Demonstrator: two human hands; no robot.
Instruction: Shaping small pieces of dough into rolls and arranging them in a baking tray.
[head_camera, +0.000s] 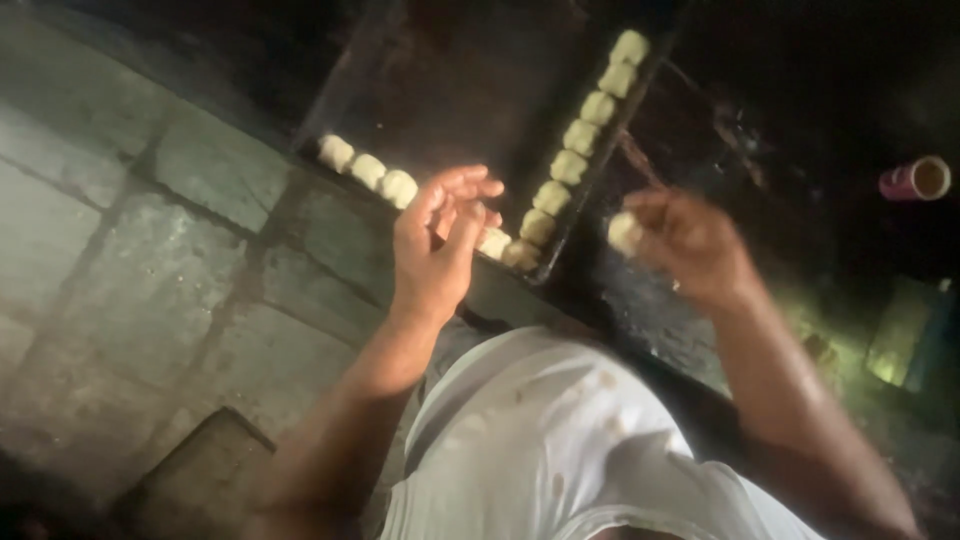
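A dark metal baking tray (450, 90) lies tilted across the top of the head view. Pale dough balls (568, 165) line its right edge, and more dough balls (367, 170) run along its near edge. My left hand (435, 245) hovers over the tray's near corner, fingers spread and empty, just beside a dough ball (493, 242). To the right of the tray's edge, my right hand (690, 245) is raised and pinches one small dough ball (624, 232) between its fingertips. The picture is dim and blurred.
Grey stone blocks (150, 260) form a floor or wall on the left. A pink cup (915, 180) lies on its side at the far right in the dark. My white shirt (550, 450) fills the bottom middle.
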